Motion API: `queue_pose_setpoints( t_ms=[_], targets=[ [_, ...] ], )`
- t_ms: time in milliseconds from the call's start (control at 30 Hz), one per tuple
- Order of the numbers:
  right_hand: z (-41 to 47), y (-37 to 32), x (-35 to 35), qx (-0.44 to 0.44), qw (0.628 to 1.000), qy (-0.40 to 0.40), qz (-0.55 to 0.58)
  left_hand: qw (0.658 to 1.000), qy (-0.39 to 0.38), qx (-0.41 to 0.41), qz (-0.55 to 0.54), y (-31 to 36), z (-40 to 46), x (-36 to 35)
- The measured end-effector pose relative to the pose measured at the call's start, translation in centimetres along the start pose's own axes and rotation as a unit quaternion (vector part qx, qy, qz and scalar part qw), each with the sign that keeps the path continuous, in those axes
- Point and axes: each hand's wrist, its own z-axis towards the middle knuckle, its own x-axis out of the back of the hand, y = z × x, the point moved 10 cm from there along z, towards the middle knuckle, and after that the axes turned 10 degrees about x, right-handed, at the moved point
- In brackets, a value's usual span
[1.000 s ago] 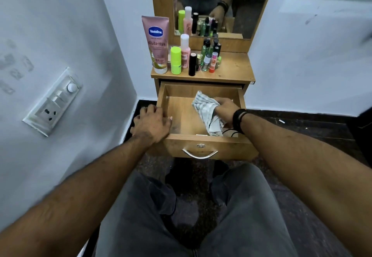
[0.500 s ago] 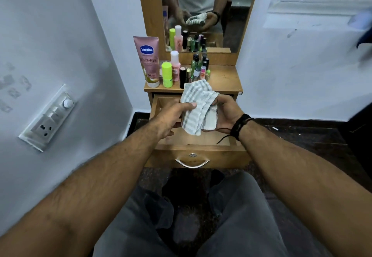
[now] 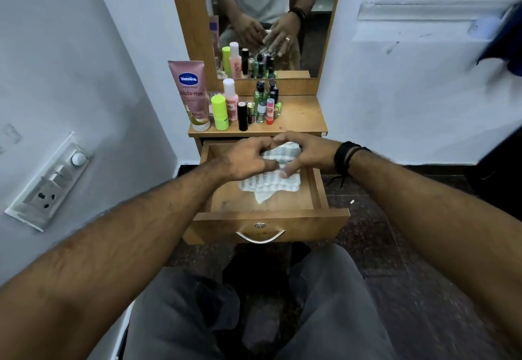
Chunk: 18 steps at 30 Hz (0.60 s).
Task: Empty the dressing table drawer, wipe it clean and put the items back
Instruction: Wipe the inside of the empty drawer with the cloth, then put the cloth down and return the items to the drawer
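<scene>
drawer (image 3: 316, 190): wooden, pulled open, nothing lying in it
cloth (image 3: 271, 183): white, grey-striped, bunched, held over the drawer
bottles (image 3: 243, 105): upright, clustered on the tabletop's left

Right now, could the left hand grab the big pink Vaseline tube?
Probably not right away. The left hand and right hand both grip the striped cloth over the open drawer. The Vaseline tube stands unblocked at the tabletop's left end, so once the left hand lets go, likely yes.
</scene>
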Motion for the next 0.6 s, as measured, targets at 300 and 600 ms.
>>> queue_pose_setpoints(
  t_ms=[300, 600],
  targets=[
    [-2.6, 3.6, 8.3, -0.06, 0.976, 0.176, 0.111, 0.986, 0.164, -0.013, 0.023, 4.3, 3.2, 1.6],
    [-0.8, 5.3, 17.5, -0.085, 0.94, 0.33, 0.018, 0.98, 0.192, 0.007, 0.06, 7.6, 8.6, 0.6]
  ],
)
